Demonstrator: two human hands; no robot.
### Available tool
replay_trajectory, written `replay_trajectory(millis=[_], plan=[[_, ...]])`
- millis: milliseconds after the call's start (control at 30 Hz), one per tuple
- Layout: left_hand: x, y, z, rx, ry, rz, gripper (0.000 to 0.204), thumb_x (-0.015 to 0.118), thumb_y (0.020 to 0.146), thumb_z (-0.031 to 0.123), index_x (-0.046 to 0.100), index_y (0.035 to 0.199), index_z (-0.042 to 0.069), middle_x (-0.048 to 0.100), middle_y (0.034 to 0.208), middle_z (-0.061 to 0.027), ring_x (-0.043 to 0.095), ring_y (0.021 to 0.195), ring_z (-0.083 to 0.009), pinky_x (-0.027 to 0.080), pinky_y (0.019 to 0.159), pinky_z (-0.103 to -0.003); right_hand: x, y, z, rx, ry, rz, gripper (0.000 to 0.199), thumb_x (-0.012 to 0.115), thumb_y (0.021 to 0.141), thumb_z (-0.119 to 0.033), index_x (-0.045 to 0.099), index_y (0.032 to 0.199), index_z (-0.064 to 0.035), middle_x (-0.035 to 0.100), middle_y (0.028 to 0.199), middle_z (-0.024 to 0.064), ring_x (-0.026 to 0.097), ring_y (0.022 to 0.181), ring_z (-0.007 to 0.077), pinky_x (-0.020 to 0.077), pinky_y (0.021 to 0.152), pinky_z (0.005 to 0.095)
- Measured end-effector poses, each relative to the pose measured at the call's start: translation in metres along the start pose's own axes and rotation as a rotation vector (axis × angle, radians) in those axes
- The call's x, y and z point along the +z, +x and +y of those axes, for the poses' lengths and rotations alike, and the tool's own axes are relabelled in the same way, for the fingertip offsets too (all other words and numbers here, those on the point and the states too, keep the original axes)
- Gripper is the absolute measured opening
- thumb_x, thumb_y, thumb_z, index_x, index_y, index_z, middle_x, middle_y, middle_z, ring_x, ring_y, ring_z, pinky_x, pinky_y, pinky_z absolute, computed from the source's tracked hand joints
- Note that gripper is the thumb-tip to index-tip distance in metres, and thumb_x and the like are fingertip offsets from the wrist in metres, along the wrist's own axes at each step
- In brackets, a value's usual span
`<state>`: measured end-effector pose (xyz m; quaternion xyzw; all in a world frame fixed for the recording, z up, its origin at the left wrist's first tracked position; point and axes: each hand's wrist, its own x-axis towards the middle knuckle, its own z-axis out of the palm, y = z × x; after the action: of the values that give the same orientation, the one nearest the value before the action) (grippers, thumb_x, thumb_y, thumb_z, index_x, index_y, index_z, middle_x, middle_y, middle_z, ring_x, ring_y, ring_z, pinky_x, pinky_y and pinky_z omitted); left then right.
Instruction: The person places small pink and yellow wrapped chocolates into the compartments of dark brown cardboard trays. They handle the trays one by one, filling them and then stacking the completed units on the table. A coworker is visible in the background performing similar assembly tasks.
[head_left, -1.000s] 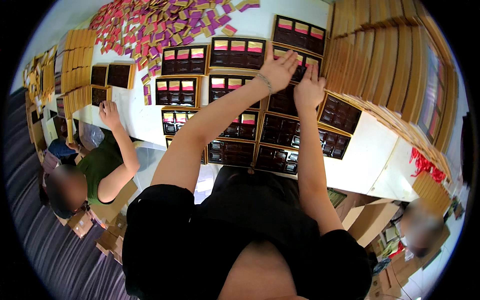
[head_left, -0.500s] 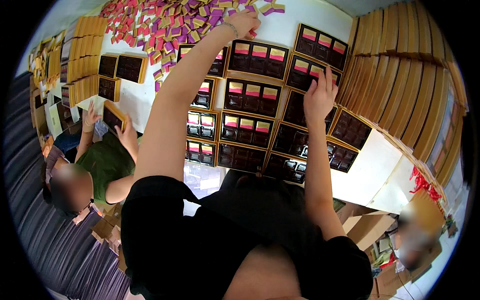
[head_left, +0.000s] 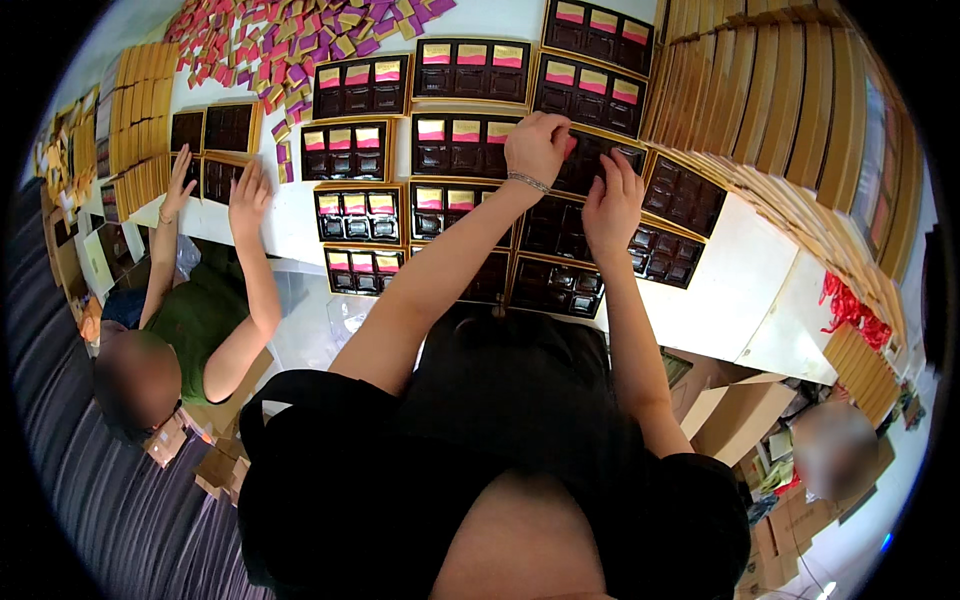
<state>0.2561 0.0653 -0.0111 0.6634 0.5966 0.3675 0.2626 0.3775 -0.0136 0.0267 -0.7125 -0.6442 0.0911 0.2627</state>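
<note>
Gold-edged boxes with dark, compartmented plastic trays lie in rows on the white table. Several, like this filled box [head_left: 472,70], have three pink-and-gold packets in their upper row. My left hand [head_left: 537,150] is closed over a box in the middle of the rows, with a small pink packet [head_left: 570,147] at its fingertips. Part of that box's tray [head_left: 580,176] shows between my hands. My right hand [head_left: 614,207] is open at the tray's right side, fingers apart and holding nothing. Trays nearer me, such as this one [head_left: 556,288], hold no packets.
Loose pink, purple and gold packets [head_left: 300,45] are heaped at the far left. Tall stacks of gold-edged boxes [head_left: 750,90] line the right side. At left, a co-worker's hands [head_left: 248,195] rest by dark trays. Red ribbon [head_left: 853,312] lies far right.
My left hand has come back from the packet heap to the middle box, bringing a packet. My right hand has moved slightly toward me. The co-worker's box has been set down on the table.
</note>
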Motion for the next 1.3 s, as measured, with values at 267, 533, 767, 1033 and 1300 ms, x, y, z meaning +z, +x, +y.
replay_trajectory(millis=[267,533,767,1033,1300], plan=[[-0.035,-0.036,0.000,0.415,0.396,-0.073,0.027,0.068,0.074,0.014,0.064,0.100,0.008,0.063,0.104,-0.0029,0.057,0.100,-0.0217,0.040,0.087,-0.040,0.014,-0.010,-0.006,-0.244,-0.280,-0.117,0.058,0.061,0.077,-0.003,0.050,0.132,-0.0124,0.045,0.140,0.0015,0.043,0.124,0.0303,0.0301,0.104,0.0494],[-0.032,-0.028,-0.024,0.632,0.385,-0.192,0.026,0.063,0.076,0.017,0.068,0.101,0.014,0.062,0.113,0.0041,0.053,0.106,-0.0145,0.039,0.086,-0.039,0.038,-0.012,0.011,-0.277,0.010,0.090,0.027,0.063,0.076,-0.005,0.063,0.103,-0.0095,0.059,0.106,0.0038,0.053,0.101,0.0257,0.0410,0.087,0.0408],[-0.051,0.005,-0.021,0.370,0.245,-0.092,0.043,0.065,0.074,0.003,0.060,0.117,0.009,0.062,0.116,-0.0068,0.052,0.111,-0.0280,0.041,0.092,-0.042,0.041,0.009,0.013,-0.375,-0.216,0.038,0.020,0.061,0.077,-0.011,0.064,0.097,-0.0072,0.060,0.097,0.0045,0.055,0.094,0.0229,0.0434,0.075,0.0371],[-0.134,0.024,-0.056,0.279,0.321,0.079,0.040,0.064,0.070,0.001,0.060,0.109,0.005,0.063,0.107,-0.0114,0.055,0.106,-0.0324,0.044,0.093,-0.044,0.042,0.002,0.002,-0.393,-0.356,-0.216,0.051,0.053,0.091,-0.029,0.044,0.135,-0.0071,0.038,0.144,0.0099,0.032,0.134,0.0319,0.0236,0.107,0.0558],[-0.291,0.121,-0.222,-0.302,0.623,0.222,0.042,0.059,0.078,0.009,0.060,0.120,0.012,0.061,0.119,-0.0131,0.055,0.108,-0.0340,0.046,0.093,-0.043,0.026,0.011,-0.007,-0.340,-0.546,-0.527,0.072,0.047,0.092,-0.049,0.024,0.149,-0.0128,0.018,0.156,0.0026,0.009,0.145,0.0252,-0.0023,0.108,0.0667]])
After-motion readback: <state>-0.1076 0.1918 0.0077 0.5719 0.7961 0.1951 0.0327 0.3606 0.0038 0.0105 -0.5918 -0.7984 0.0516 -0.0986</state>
